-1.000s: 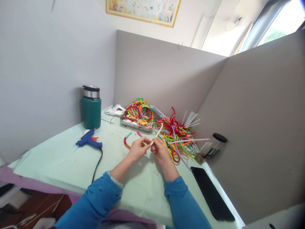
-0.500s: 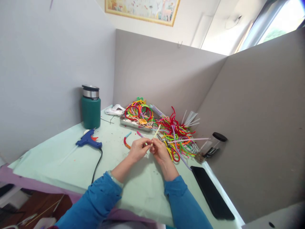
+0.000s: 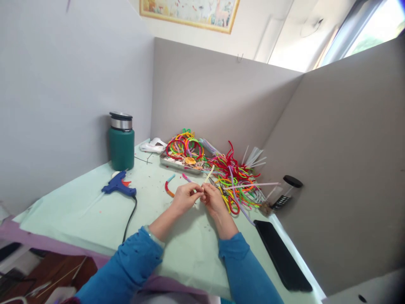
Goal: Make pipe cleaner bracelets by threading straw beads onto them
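My left hand (image 3: 186, 197) and my right hand (image 3: 214, 197) meet fingertip to fingertip above the middle of the table. Between them they pinch a pale yellow pipe cleaner (image 3: 209, 173), whose free end sticks up and away from me; its lower end is hidden by my fingers. Just beyond my left hand lies a curved pipe cleaner piece (image 3: 167, 188) wound in blue, red and orange. A short pink and purple piece (image 3: 186, 177) rests behind the hands. Scissors with red handles (image 3: 233, 205) lie right of my right hand, partly under the pile of coloured pipe cleaners (image 3: 240, 173).
A blue glue gun (image 3: 119, 184) with a black cord lies left, before a green bottle (image 3: 122, 147). At the back, a metal tray (image 3: 180, 167) holds scraps and pipe cleaner rings. To the right are a black-lidded clear jar (image 3: 284, 195) and a black phone-like slab (image 3: 282, 256). Grey partitions (image 3: 221, 93) enclose the table.
Both hands keep their pinch in nearly the same place. The pale yellow pipe cleaner has shifted very slightly; the whole view has moved a touch.
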The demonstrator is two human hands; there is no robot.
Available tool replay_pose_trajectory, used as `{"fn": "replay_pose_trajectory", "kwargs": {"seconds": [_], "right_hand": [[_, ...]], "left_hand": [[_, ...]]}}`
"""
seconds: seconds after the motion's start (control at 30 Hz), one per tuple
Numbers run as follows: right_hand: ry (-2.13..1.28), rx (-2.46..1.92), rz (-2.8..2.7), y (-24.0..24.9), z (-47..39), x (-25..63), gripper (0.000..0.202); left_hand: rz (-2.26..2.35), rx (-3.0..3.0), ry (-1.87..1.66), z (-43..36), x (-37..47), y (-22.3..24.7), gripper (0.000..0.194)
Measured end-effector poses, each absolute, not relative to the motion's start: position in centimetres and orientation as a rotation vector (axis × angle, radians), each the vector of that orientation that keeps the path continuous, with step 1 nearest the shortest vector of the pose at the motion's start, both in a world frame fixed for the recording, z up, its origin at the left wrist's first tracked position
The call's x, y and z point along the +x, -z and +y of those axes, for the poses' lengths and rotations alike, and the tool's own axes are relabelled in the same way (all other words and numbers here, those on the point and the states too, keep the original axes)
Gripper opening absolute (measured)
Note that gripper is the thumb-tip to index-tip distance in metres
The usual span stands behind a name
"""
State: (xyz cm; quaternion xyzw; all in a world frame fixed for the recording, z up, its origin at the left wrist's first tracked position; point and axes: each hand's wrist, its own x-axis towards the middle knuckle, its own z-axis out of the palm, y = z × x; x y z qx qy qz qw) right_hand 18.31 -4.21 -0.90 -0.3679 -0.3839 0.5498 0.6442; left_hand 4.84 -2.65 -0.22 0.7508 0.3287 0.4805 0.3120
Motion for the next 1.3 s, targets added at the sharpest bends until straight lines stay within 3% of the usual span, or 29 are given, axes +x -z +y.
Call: {"fn": "replay_pose_trajectory", "kwargs": {"seconds": [0.53,0.73,0.87,1.3], "right_hand": [[-0.764,-1.075,-1.271,1.39,-4.07,18.30,0.025],[-0.777,-1.037,-1.222,1.14,-4.05,18.33,0.026],[-0.784,-1.017,-1.214,0.91,-4.18,18.19,0.027],[-0.744,-1.021,-1.267,0.80,-4.49,17.93,0.028]], "left_hand": [[1.278,1.940,-0.986,-2.62,4.45,-0.17,0.009],[1.091,1.670,-1.031,-2.02,4.76,0.52,0.005],[1.061,1.536,-1.061,-1.89,4.83,0.53,0.012],[1.266,1.859,-1.068,-2.31,4.36,0.35,0.018]]}}
